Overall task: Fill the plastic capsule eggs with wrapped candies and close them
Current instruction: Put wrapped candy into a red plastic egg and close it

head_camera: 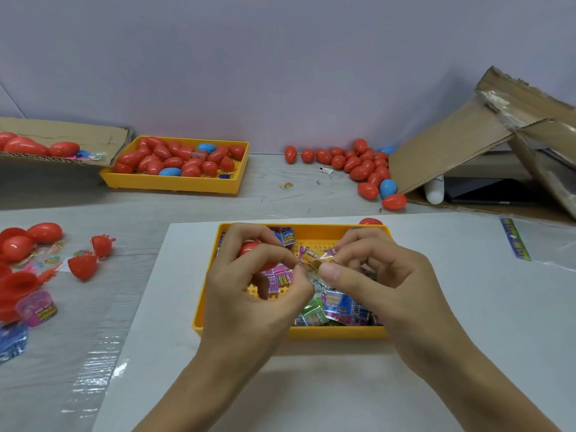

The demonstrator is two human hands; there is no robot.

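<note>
Even, soft overhead light — bright, with only faint shadows beneath the hands. Glare streaks the plastic film (93, 366) left of the left hand (249, 294), and the wide lens bends the far edges — detail is slightly soft throughout.

Two yellow trays (174, 185) — two hands (249, 275) (four blue eggs (387, 188)).

candies (336, 304) in near tray (311, 332), eggs (367, 165) behind

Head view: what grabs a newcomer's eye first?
Two hands meet at centre over a yellow tray of wrapped candies: the left hand holds a red egg, the right hand pinches a wrapper. Behind, red and blue eggs fill a second tray at back left, and more eggs lie by the cardboard box at right.
</note>
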